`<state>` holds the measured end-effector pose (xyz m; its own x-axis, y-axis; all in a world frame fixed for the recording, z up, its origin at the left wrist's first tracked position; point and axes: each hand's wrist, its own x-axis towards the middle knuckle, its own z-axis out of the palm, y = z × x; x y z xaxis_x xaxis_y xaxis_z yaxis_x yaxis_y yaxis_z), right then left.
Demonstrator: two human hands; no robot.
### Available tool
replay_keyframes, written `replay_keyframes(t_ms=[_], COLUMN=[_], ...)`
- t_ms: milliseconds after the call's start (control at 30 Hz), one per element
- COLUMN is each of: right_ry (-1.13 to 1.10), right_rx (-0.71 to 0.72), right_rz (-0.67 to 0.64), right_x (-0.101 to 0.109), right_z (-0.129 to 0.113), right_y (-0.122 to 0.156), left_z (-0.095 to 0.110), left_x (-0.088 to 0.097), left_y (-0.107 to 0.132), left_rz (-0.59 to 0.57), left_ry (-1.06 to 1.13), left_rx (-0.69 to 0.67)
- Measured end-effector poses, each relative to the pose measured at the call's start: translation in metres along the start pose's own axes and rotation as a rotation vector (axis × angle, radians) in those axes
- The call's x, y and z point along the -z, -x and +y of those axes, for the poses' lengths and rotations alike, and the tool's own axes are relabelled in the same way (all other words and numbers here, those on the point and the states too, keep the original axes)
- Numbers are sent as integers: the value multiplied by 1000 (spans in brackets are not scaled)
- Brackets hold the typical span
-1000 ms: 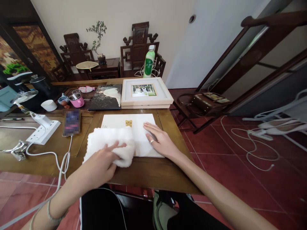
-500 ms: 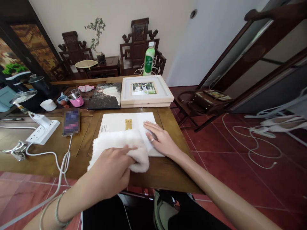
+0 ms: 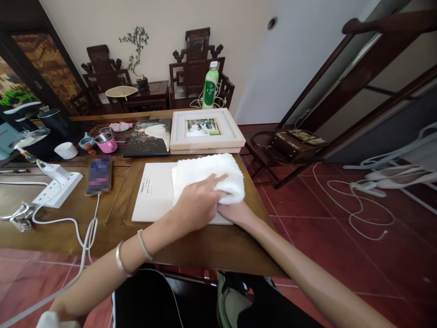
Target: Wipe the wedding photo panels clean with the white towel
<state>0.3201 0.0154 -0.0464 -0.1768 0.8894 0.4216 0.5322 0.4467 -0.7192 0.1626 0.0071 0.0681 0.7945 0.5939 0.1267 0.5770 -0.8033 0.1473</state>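
My left hand (image 3: 201,202) grips a fluffy white towel (image 3: 205,171) bunched between thumb and fingers. It is held over the right half of a thin white book or album (image 3: 153,182) lying flat on the table. Small print shows near the left edge of the cover. My right hand (image 3: 235,213) is at the book's right side, mostly beneath the towel. Only its back near the wrist shows; the fingers are hidden.
Behind the book stand a framed photo (image 3: 215,145) and a dark photo panel (image 3: 145,145). A green bottle (image 3: 210,86) rises at the back. To the left are a phone (image 3: 99,175), a white power strip (image 3: 61,187), cables and a pink cup (image 3: 107,143). The table's right edge is close.
My left hand has carried the towel right and away from me across the book. The towel now covers my right hand's fingers, and the book's left part shows more.
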Motion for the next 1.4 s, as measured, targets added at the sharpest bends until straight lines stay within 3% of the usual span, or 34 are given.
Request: replay_keyframes(t_ms=[167, 267, 367, 600, 733, 900, 1033, 1267, 1400], right_ry=[115, 125, 131, 142, 120, 121, 119, 86, 100], right_rx=[29, 50, 43, 79, 80, 33, 23, 11, 12], right_rz=[-16, -29, -28, -35, -33, -44, -32, -19, -33], right_x=[11, 13, 12, 13, 13, 12, 10, 9, 10], right_z=[-22, -29, -27, -22, -26, -26, -21, -21, -22], right_y=[-6, -8, -8, -8, -9, -8, -7, -7, -7], left_z=[-39, -49, -44, -28, -40, -61, -70, -75, -91], left_x=[-16, -15, -9, 15, 16, 6, -1, 8, 19], left_y=[-39, -49, -44, -3, -4, -37, -49, -26, -4], left_rz=[-71, -93, -136, -173, -158, -117, -108, -77, -96], left_ry=[-47, -68, -58, 51, 147, 268, 303, 234, 60], left_rx=[71, 48, 62, 77, 45, -17, 33, 129, 219])
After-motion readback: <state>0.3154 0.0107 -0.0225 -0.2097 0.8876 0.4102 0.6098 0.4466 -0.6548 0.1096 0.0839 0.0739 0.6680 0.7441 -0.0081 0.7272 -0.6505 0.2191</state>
